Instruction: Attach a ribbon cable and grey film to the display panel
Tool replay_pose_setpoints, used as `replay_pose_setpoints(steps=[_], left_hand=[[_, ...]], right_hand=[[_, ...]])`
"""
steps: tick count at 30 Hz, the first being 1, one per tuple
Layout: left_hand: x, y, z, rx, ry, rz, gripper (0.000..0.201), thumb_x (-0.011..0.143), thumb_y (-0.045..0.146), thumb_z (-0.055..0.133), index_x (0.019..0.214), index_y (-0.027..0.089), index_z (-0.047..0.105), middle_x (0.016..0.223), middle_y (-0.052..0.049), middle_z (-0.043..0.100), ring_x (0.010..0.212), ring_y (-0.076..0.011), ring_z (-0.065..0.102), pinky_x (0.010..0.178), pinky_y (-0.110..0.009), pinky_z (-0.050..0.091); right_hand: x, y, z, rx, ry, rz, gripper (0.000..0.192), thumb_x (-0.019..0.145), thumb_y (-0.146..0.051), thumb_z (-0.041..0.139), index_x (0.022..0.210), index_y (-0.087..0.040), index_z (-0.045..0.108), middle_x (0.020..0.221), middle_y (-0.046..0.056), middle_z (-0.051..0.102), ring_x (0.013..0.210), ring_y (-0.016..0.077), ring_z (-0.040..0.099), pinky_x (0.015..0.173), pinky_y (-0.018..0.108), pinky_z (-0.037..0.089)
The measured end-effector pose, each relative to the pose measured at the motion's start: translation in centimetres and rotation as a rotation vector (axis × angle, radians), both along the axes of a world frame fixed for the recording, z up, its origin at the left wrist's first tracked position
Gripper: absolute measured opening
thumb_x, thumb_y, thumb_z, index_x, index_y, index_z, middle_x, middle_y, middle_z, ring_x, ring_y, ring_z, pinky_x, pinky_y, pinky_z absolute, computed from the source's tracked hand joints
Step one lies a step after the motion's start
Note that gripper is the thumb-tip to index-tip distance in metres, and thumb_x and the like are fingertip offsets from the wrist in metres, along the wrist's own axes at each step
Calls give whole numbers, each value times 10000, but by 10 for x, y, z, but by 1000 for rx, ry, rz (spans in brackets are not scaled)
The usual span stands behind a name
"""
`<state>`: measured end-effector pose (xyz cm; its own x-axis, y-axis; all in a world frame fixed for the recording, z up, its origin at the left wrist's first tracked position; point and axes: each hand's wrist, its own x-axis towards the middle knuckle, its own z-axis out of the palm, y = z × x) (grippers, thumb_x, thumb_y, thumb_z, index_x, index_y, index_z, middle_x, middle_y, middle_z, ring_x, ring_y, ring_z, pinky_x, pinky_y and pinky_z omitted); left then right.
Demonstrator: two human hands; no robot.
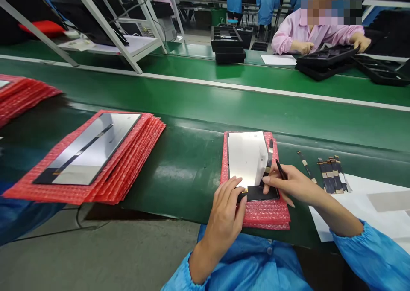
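The bubble wrap (265,212) is red with small bumps. The panel (246,158) on it is pale grey-white with a black lower edge. The belt (192,107) is green, the sleeves (378,257) bright blue, the trays (323,60) black.

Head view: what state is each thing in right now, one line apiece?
panel: flat on a red bubble-wrap stack, ribbon strip bent up
left hand: fingers pressing the panel's near edge
right hand: holding a dark tool, pinching the ribbon strip
spare strips: lying loose on the belt
second panel: flat on another stack, untouched
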<state>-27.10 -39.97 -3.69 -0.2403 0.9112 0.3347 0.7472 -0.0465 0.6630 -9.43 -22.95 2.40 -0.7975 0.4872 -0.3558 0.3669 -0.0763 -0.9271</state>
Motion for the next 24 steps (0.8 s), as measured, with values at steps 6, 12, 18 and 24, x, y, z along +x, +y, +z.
replay_pose_setpoints(steps=[6,12,18,24], left_hand=[[-2,-2,-3,-28,-42,1,355,939,270,586,1255,427,551,1380,14,605,1403,-217,486,1116,-537,504],[0,-3,-3,-41,-50,27,266,951,317,567,1199,412,576,1353,15,623,1394,-205,496,1120,-496,504],[4,-1,4,-45,-17,39,249,955,273,536,1198,311,571,1368,-13,610,1365,-222,512,1112,-500,500],[1,-6,4,-39,35,49,301,948,295,562,1248,281,546,1371,0,612,1350,-182,522,1145,-425,477]], right_hand=[[-25,2,3,38,-28,77,194,922,-429,612,895,-237,617,845,-4,776,321,73,567,272,190,474],[-40,4,1,57,-61,121,202,926,-408,592,911,-209,619,842,-15,765,325,57,551,262,168,453],[-41,8,-4,94,-83,122,197,945,-403,571,853,-230,582,786,-41,753,304,58,546,252,159,394],[-46,4,-1,70,-99,155,193,936,-374,594,812,-226,595,628,-44,711,302,66,532,279,160,393]])
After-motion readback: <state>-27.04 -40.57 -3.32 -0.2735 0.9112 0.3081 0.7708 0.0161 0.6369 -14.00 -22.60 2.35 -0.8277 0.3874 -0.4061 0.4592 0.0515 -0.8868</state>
